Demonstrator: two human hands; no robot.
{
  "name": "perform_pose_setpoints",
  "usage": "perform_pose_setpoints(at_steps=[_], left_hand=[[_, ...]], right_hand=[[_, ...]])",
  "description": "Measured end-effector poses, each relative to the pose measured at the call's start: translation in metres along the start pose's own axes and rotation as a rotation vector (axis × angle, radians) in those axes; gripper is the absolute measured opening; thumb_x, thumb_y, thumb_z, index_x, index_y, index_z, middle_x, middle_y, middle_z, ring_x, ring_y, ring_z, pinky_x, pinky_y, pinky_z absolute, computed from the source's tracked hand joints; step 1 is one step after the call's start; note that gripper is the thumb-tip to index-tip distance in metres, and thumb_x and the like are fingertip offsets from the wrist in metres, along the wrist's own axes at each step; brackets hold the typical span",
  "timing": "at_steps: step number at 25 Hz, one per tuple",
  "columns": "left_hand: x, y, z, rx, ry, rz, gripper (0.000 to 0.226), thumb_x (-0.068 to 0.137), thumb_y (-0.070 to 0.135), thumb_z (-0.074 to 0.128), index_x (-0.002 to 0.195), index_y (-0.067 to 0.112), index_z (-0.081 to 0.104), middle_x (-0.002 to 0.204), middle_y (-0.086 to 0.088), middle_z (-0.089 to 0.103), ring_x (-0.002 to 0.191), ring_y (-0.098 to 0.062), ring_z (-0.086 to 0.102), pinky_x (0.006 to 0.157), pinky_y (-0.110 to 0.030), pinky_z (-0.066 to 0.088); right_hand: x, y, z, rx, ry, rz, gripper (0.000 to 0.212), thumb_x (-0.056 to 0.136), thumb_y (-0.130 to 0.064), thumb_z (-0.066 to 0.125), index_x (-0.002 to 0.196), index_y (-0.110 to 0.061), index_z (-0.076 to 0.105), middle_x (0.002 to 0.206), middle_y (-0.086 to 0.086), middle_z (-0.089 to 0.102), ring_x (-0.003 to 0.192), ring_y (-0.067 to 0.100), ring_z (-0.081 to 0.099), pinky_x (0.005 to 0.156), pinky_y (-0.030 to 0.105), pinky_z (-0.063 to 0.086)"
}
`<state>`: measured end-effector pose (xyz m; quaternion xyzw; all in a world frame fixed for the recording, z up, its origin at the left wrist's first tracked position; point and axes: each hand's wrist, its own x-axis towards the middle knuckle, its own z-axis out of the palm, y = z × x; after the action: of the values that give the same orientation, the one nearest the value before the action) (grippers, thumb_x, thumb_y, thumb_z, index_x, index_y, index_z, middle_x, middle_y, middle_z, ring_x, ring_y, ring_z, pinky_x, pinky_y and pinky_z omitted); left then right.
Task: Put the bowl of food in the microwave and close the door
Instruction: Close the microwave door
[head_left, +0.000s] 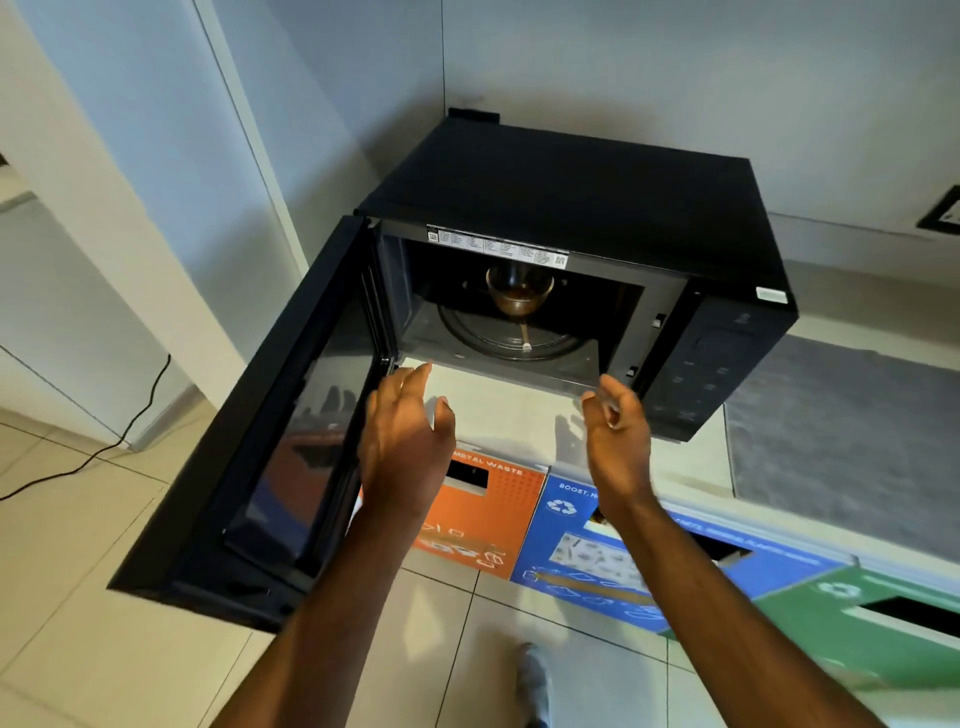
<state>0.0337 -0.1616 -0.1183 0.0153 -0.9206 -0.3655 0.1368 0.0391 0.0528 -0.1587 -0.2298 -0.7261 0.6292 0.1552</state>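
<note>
A black microwave (571, 192) stands on a pale counter in the wall corner. Its door (291, 426) hangs wide open to the left. Inside, a glass bowl of brown food (519, 293) sits on the round turntable (511, 338) toward the back. My left hand (408, 436) hovers just outside the cavity's lower left corner, near the door hinge, fingers apart and holding nothing. At the cavity's lower right edge is my right hand (618, 421), fingers loosely curled, holding nothing. Neither hand touches the bowl.
A grey mat (841, 441) lies on the counter right of the microwave. Below the counter stand orange (483, 519), blue (587, 551) and green (857, 623) recycling bins. A black cable (104, 447) runs over the tiled floor at left. A foot (535, 680) shows below.
</note>
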Motion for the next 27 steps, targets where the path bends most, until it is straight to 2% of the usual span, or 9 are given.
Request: perform_pose_setpoints(at_steps=[3,5,7,8,11,14,17,20,27], left_hand=[[-0.015,0.013,-0.037,0.298,0.109,0.227,0.043,0.092,0.023,0.058,0.133,0.011,0.063,0.144,-0.016,0.057,0.131,-0.035,0.052,0.107,-0.056,0.042],[-0.013,0.024,-0.06,0.442,0.069,0.245,0.041,0.093,0.03,0.057,0.132,0.017,0.063,0.155,-0.012,0.048,0.144,-0.032,0.04,0.121,-0.059,0.021],[-0.01,0.028,-0.076,0.573,0.037,0.185,0.044,0.094,0.04,0.055,0.135,0.024,0.06,0.164,-0.008,0.034,0.154,-0.032,0.023,0.122,-0.065,-0.001],[-0.01,0.029,-0.083,0.621,0.022,0.126,0.048,0.093,0.044,0.056,0.138,0.025,0.057,0.167,-0.009,0.027,0.156,-0.034,0.016,0.12,-0.068,-0.004],[-0.01,0.032,-0.096,0.658,-0.048,-0.085,0.066,0.091,0.051,0.062,0.147,0.021,0.044,0.17,-0.013,0.015,0.155,-0.043,0.008,0.12,-0.071,0.006],[-0.005,0.043,-0.106,0.652,-0.093,-0.14,0.072,0.093,0.053,0.059,0.152,0.021,0.035,0.168,-0.015,0.02,0.153,-0.044,0.017,0.117,-0.072,0.018],[-0.008,0.063,-0.112,0.63,-0.122,-0.093,0.069,0.095,0.055,0.056,0.152,0.021,0.037,0.165,-0.015,0.027,0.149,-0.044,0.027,0.114,-0.07,0.028],[-0.019,0.081,-0.11,0.576,-0.196,-0.05,0.071,0.095,0.061,0.052,0.155,0.026,0.034,0.168,-0.012,0.023,0.15,-0.042,0.028,0.115,-0.065,0.032],[-0.034,0.133,-0.058,0.415,-0.381,0.182,0.082,0.093,0.078,0.025,0.161,0.032,0.017,0.173,-0.005,0.002,0.158,-0.04,0.001,0.129,-0.053,0.01]], right_hand=[[-0.01,-0.037,-0.032,-0.149,0.1,-0.257,0.04,0.102,-0.029,0.056,0.14,-0.018,0.054,0.141,0.005,0.052,0.121,0.017,0.058,0.09,0.015,0.049],[-0.007,-0.062,-0.05,-0.299,0.191,-0.463,0.036,0.1,-0.026,0.056,0.135,-0.017,0.058,0.137,0.005,0.053,0.123,0.019,0.054,0.102,0.018,0.043],[-0.001,-0.084,-0.065,-0.43,0.268,-0.596,0.037,0.098,-0.026,0.056,0.133,-0.017,0.058,0.141,0.005,0.053,0.132,0.022,0.045,0.106,0.014,0.031],[0.004,-0.094,-0.071,-0.488,0.287,-0.617,0.039,0.097,-0.028,0.056,0.135,-0.018,0.057,0.145,0.004,0.051,0.137,0.023,0.041,0.111,0.018,0.029],[0.022,-0.103,-0.084,-0.721,0.271,-0.551,0.05,0.097,-0.035,0.055,0.145,-0.023,0.048,0.159,0.002,0.039,0.152,0.026,0.025,0.124,0.045,0.022],[0.034,-0.098,-0.096,-0.83,0.177,-0.467,0.056,0.098,-0.04,0.055,0.15,-0.027,0.041,0.165,0.001,0.031,0.156,0.027,0.015,0.125,0.055,0.01],[0.035,-0.092,-0.112,-0.875,0.158,-0.484,0.06,0.098,-0.04,0.056,0.154,-0.029,0.037,0.165,-0.001,0.03,0.157,0.024,0.014,0.124,0.059,0.011],[0.037,-0.091,-0.112,-0.895,0.123,-0.496,0.059,0.099,-0.041,0.054,0.154,-0.031,0.037,0.165,-0.002,0.032,0.156,0.024,0.017,0.124,0.061,0.014],[0.043,-0.095,-0.124,-0.875,0.095,-0.513,0.059,0.099,-0.048,0.05,0.154,-0.028,0.039,0.159,-0.001,0.043,0.149,0.026,0.029,0.119,0.055,0.033]])
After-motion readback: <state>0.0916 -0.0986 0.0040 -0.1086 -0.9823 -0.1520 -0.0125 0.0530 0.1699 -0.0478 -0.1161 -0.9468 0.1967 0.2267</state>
